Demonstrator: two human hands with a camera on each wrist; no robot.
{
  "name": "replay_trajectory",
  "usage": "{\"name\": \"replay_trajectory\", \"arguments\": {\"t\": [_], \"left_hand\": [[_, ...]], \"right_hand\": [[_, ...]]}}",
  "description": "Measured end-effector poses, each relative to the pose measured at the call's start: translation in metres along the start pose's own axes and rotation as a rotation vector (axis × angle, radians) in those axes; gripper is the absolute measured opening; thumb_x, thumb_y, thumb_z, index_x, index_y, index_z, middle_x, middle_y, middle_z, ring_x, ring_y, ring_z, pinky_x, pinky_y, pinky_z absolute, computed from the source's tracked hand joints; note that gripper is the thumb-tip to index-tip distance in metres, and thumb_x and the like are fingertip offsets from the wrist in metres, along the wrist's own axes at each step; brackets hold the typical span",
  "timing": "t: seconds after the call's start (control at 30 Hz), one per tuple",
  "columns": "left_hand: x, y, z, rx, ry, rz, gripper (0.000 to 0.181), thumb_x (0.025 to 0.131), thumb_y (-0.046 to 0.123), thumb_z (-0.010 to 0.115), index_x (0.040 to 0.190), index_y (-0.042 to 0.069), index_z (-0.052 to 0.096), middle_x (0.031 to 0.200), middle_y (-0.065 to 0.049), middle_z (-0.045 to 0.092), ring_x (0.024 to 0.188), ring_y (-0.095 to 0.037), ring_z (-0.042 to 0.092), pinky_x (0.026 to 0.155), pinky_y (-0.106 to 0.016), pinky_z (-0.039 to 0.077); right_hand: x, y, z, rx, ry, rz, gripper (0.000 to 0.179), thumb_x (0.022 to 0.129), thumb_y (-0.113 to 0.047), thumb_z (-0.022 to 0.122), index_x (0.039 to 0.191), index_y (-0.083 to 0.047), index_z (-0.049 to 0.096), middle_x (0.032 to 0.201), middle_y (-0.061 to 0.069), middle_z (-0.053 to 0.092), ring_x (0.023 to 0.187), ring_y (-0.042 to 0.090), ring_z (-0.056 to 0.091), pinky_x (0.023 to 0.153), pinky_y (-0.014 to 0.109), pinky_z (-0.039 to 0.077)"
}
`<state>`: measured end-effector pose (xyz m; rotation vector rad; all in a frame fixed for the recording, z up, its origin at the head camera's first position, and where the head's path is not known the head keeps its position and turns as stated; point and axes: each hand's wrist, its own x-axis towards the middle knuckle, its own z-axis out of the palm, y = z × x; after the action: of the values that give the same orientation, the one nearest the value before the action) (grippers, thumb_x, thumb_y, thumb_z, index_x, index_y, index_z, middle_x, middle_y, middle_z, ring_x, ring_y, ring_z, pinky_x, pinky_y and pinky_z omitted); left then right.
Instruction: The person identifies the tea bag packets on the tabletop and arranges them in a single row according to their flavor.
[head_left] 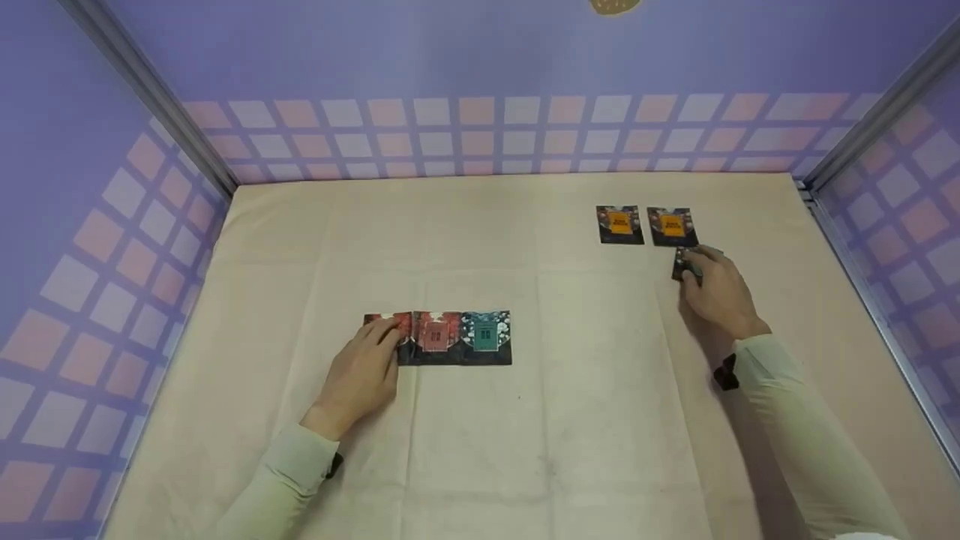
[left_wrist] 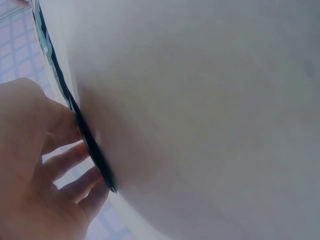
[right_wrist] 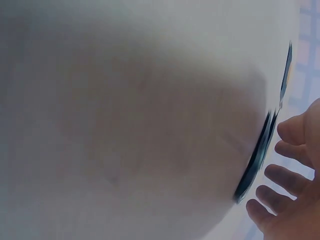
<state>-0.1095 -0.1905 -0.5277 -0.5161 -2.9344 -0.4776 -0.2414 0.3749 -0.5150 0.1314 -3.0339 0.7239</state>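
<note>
In the head view, three flat printed sachets form a row left of centre: a partly covered red sachet (head_left: 405, 352), a second red sachet (head_left: 436, 337) and a green-labelled sachet (head_left: 486, 337). My left hand (head_left: 358, 375) rests on the leftmost one, its fingertips touching the upper face. At the right, my right hand (head_left: 721, 294) is over a dark sachet (head_left: 679, 266), hiding most of it. The right wrist view shows the fingers spread beside dark sachet edges (right_wrist: 257, 157), seemingly more than one layer. Just beyond lie two orange-labelled sachets, one left (head_left: 620, 225) and one right (head_left: 673, 226).
A cream cloth (head_left: 600, 420) with fold creases covers the table. Purple walls with pink and white squares (head_left: 476, 135) enclose the back and both sides, with metal posts (head_left: 161, 97) at the corners.
</note>
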Motion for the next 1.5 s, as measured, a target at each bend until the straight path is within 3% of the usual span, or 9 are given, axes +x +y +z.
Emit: {"name": "replay_trajectory", "arguments": {"t": [0.3, 0.87, 1.2, 1.5], "left_hand": [[0.000, -0.001, 0.001, 0.004, 0.014, 0.004, 0.034, 0.106, 0.008, 0.055, 0.135, -0.005, 0.067, 0.146, -0.023, 0.063, 0.140, -0.044, 0.056, 0.119, -0.056, 0.047], [0.001, 0.000, 0.000, -0.002, 0.013, 0.009, 0.033, 0.106, 0.007, 0.054, 0.134, -0.005, 0.067, 0.147, -0.022, 0.062, 0.141, -0.042, 0.056, 0.118, -0.055, 0.048], [-0.001, 0.001, -0.002, -0.009, -0.032, -0.028, 0.035, 0.108, 0.010, 0.052, 0.137, -0.003, 0.066, 0.151, -0.020, 0.060, 0.144, -0.040, 0.053, 0.120, -0.055, 0.046], [0.001, 0.001, -0.001, -0.007, -0.011, -0.010, 0.035, 0.106, 0.009, 0.054, 0.137, -0.004, 0.066, 0.150, -0.021, 0.061, 0.142, -0.042, 0.055, 0.118, -0.056, 0.048]], "right_hand": [[0.004, 0.006, 0.002, 0.000, -0.054, 0.062, 0.049, 0.109, -0.010, 0.050, 0.154, 0.010, 0.047, 0.165, 0.036, 0.034, 0.151, 0.059, 0.034, 0.122, 0.072, 0.032], [0.000, 0.006, 0.005, -0.057, -0.067, 0.014, 0.047, 0.108, -0.007, 0.048, 0.150, 0.013, 0.051, 0.161, 0.038, 0.039, 0.147, 0.061, 0.040, 0.119, 0.072, 0.036], [-0.005, -0.006, 0.004, -0.104, -0.131, 0.011, 0.047, 0.108, -0.009, 0.050, 0.151, 0.011, 0.052, 0.159, 0.038, 0.041, 0.144, 0.063, 0.041, 0.117, 0.073, 0.037], [-0.012, -0.015, 0.005, -0.130, -0.148, -0.013, 0.047, 0.107, -0.008, 0.051, 0.150, 0.010, 0.053, 0.159, 0.037, 0.042, 0.141, 0.063, 0.046, 0.115, 0.073, 0.040]]}}
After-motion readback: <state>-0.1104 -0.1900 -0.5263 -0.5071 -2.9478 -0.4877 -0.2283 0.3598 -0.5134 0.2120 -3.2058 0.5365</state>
